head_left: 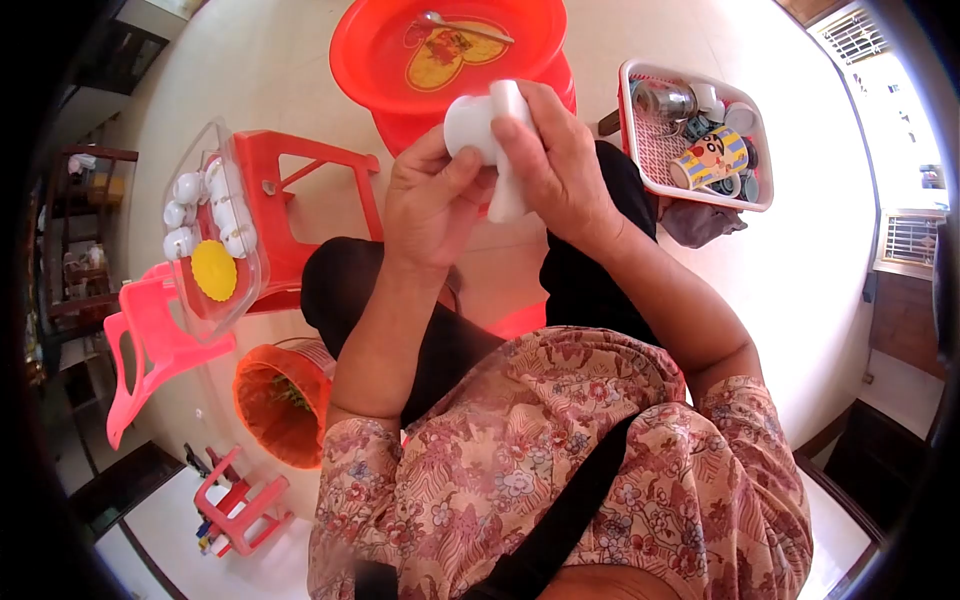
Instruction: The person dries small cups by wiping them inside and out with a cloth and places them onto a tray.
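In front of my body, my left hand [430, 205] grips a small white cup [468, 128], thumb on its side. My right hand [562, 165] is closed around a white cloth [508, 195] pressed against the cup's right end. The cloth hangs down between the two hands and hides part of the cup. Just beyond them is a red basin [365, 75] with a metal spoon [465, 27] lying in it.
To the left, a clear plastic tray [222, 318] with several white cups and a yellow scalloped piece rests on a red stool [280, 215]. An orange-lined bin [262, 425] stands below. At right is a white-rimmed basket [690, 195] of cups and glass jars.
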Demonstrator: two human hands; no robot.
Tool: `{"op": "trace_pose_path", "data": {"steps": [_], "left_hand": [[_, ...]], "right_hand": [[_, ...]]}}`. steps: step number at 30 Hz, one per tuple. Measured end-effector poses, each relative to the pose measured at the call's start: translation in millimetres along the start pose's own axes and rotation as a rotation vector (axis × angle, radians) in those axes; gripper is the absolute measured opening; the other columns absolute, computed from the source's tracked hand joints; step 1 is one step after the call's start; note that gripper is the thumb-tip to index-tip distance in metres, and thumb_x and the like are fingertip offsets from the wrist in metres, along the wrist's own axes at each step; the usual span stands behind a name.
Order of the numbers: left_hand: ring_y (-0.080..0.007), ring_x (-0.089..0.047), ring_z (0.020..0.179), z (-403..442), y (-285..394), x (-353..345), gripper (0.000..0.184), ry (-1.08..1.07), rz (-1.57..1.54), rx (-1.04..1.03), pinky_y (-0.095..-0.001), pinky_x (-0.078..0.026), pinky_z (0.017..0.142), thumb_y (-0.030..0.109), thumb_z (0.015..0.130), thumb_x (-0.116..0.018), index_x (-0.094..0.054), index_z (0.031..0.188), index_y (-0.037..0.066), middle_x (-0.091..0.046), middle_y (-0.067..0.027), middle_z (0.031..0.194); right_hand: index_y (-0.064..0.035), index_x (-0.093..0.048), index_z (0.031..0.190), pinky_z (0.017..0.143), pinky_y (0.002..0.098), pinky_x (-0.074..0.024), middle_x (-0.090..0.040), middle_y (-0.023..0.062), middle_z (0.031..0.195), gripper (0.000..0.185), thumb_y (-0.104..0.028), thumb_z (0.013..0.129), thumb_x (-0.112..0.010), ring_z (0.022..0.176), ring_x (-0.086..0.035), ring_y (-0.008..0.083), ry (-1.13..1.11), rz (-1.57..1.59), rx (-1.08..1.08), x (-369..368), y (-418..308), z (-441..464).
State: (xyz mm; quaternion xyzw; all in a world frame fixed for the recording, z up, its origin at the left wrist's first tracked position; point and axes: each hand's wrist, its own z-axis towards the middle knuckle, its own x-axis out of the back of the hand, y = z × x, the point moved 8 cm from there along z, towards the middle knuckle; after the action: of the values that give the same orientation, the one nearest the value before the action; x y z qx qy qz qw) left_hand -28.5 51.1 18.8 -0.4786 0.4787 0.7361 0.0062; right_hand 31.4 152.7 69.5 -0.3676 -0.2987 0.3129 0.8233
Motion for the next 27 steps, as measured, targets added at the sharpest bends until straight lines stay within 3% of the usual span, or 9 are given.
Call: {"op": "trace_pose_path", "data": {"steps": [5,9,12,14,17,18,21,25,27], "left_hand": [[-0.0152,-0.062,0.081,-2.6,8.1,-6.6,0.027,-0.022,0.399,-0.032,-0.0286,-0.052,0.072,0.009,0.087,-0.060,-0.058,0.110,-0.006,-0.064,-0.0099,0.094],[-0.0159,-0.061,0.078,-2.2,4.9,-8.6,0.031,-0.129,0.267,-0.033,-0.0299,-0.051,0.071,0.013,0.086,-0.063,-0.058,0.110,-0.005,-0.064,-0.0104,0.093],[-0.0177,-0.060,0.084,-1.9,-0.1,-11.5,0.035,-0.238,0.038,0.004,-0.0311,-0.050,0.075,0.015,0.085,-0.063,-0.056,0.114,-0.005,-0.063,-0.0116,0.100],[-0.0182,-0.060,0.087,-1.5,-4.2,-11.5,0.038,-0.258,-0.082,0.026,-0.0314,-0.050,0.077,0.016,0.086,-0.061,-0.053,0.117,-0.004,-0.062,-0.0122,0.104],[-0.0181,-0.060,0.079,-1.0,-6.1,-3.8,0.035,-0.039,-0.110,0.014,-0.0340,-0.051,0.076,0.015,0.087,-0.061,-0.054,0.117,-0.003,-0.063,-0.0112,0.098],[-0.0180,-0.061,0.081,-0.9,-7.1,-1.9,0.035,-0.017,-0.124,0.020,-0.0336,-0.051,0.077,0.014,0.088,-0.060,-0.054,0.117,-0.003,-0.063,-0.0114,0.099],[-0.0173,-0.061,0.086,-1.5,-9.1,1.6,0.033,0.062,-0.166,0.031,-0.0318,-0.050,0.080,0.012,0.088,-0.059,-0.054,0.117,-0.003,-0.063,-0.0113,0.103],[-0.0154,-0.060,0.091,-4.5,-4.5,-2.7,0.029,0.104,-0.009,-0.027,-0.0285,-0.049,0.082,0.007,0.088,-0.058,-0.056,0.115,-0.004,-0.063,-0.0091,0.104],[-0.0147,-0.060,0.092,-4.7,-0.6,-3.1,0.027,0.077,0.105,-0.076,-0.0277,-0.049,0.083,0.004,0.088,-0.058,-0.057,0.113,-0.004,-0.063,-0.0084,0.103]], "right_hand": [[0.0030,-0.056,0.091,0.057,0.0302,-0.0450,-0.058,0.0096,0.065,0.037,-0.034,0.089,-0.055,0.066,-0.061,0.0166,-0.213,0.219,-0.505,-13.1,34.2,1.4],[-0.0001,-0.060,0.096,0.049,0.0222,-0.0453,-0.059,0.0040,0.070,0.034,-0.033,0.093,-0.052,0.058,-0.058,0.0102,-0.301,0.686,-0.849,-19.5,38.2,-8.6],[0.0008,-0.060,0.088,0.045,0.0233,-0.0426,-0.058,0.0057,0.061,0.050,-0.045,0.095,-0.040,0.052,-0.056,0.0110,-0.241,0.490,-0.550,-11.5,24.9,-8.1],[0.0003,-0.058,0.091,0.047,0.0226,-0.0424,-0.061,0.0072,0.067,0.050,-0.043,0.097,-0.034,0.055,-0.057,0.0101,-0.282,0.692,-0.746,-19.1,32.0,-20.3],[-0.0008,-0.053,0.106,0.056,0.0244,-0.0460,-0.063,0.0087,0.083,0.043,-0.039,0.098,-0.035,0.065,-0.059,0.0128,-0.115,0.575,-0.488,-21.1,35.3,-23.0],[-0.0015,-0.047,0.122,0.071,0.0228,-0.0438,-0.058,0.0087,0.095,0.052,-0.046,0.097,-0.034,0.080,-0.056,0.0115,-0.067,0.434,-0.347,-16.7,22.4,-22.5],[-0.0013,-0.039,0.125,0.071,0.0355,-0.0494,-0.061,0.0182,0.093,0.048,-0.037,0.094,-0.046,0.081,-0.063,0.0294,-0.030,0.190,-0.149,-7.5,11.9,-18.0],[-0.0011,-0.040,0.123,0.071,0.0355,-0.0490,-0.060,0.0199,0.091,0.049,-0.036,0.091,-0.052,0.084,-0.064,0.0310,-0.064,-0.103,0.037,-5.6,-0.9,-9.9],[-0.0001,-0.046,0.116,0.069,0.0341,-0.0487,-0.061,0.0175,0.086,0.043,-0.035,0.092,-0.052,0.081,-0.064,0.0277,-0.079,-0.078,-0.063,-7.6,2.3,-4.6]]}}
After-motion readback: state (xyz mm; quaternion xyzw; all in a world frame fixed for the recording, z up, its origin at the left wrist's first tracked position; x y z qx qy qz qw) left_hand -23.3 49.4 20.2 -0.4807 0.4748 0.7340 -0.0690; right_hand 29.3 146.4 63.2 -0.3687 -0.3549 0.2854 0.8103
